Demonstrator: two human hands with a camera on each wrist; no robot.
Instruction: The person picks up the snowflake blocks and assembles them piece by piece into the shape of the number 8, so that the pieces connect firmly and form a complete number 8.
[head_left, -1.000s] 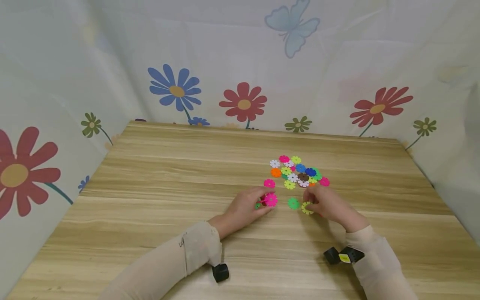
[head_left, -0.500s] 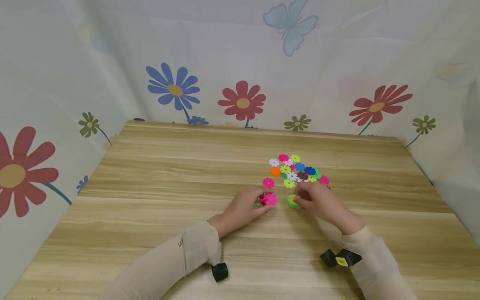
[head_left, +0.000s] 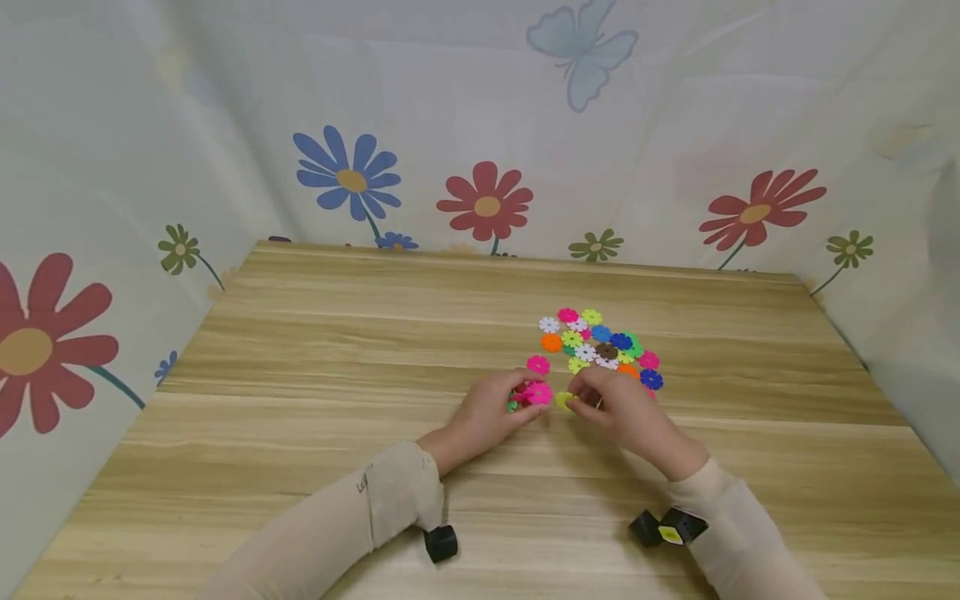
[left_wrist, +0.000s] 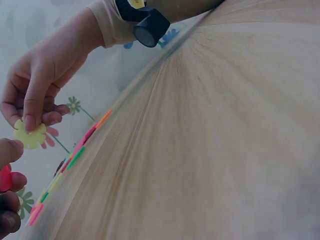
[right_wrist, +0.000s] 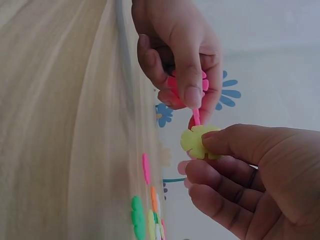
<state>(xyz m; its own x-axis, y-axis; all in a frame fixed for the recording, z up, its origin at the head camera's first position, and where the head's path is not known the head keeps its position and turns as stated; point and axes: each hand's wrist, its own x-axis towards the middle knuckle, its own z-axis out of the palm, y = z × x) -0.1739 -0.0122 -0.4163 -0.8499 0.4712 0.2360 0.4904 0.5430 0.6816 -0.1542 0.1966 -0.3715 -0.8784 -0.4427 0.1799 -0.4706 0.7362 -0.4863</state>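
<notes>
In the head view my left hand (head_left: 483, 417) holds joined pink flower-shaped plastic discs (head_left: 538, 393), with a bit of green (head_left: 512, 407) showing by the palm. My right hand (head_left: 630, 417) pinches a yellow disc (head_left: 565, 402) between thumb and fingers, just right of the pink ones. From the right wrist, the yellow disc (right_wrist: 192, 141) is close below an edge-on pink disc (right_wrist: 196, 117) that sticks out from the left fingers. The left wrist view shows the right thumb on the yellow disc (left_wrist: 31, 135), above the tabletop. Part of the pink discs is hidden by the left fingers.
Several loose discs lie in a cluster behind my hands, among them an orange one (head_left: 551, 342), a brown one (head_left: 606, 351) and a blue one (head_left: 652, 379). A single pink disc (head_left: 537, 365) lies nearer the left hand. A flower-print curtain (head_left: 420, 100) stands behind the wooden table (head_left: 315, 333).
My right hand has carried the yellow disc leftward, over the green disc on the table, up close to the pink discs. The left hand stays in place, its pink discs tilted slightly.
</notes>
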